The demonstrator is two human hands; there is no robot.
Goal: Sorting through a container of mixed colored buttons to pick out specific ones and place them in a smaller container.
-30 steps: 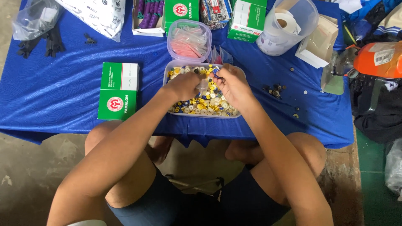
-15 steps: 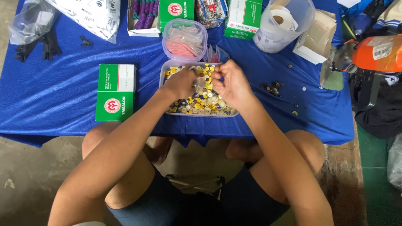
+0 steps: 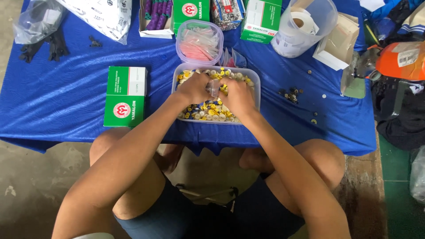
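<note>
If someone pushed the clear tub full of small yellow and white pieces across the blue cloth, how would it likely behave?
The tub looks brim-full, so probably heavy for its size. Its low, wide shape should resist tipping. The wrinkled blue cloth may bunch and drag, and the loose pieces could spill.

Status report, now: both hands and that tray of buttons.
Left hand and right hand together over button tray, pinching small clear bag. Nothing blocking.

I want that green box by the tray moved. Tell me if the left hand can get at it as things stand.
Probably yes. The green box lies flat on the blue cloth, nothing on or against it, on the left hand's side. That hand is busy in the tray, pinching a small clear bag with the right hand.
</note>
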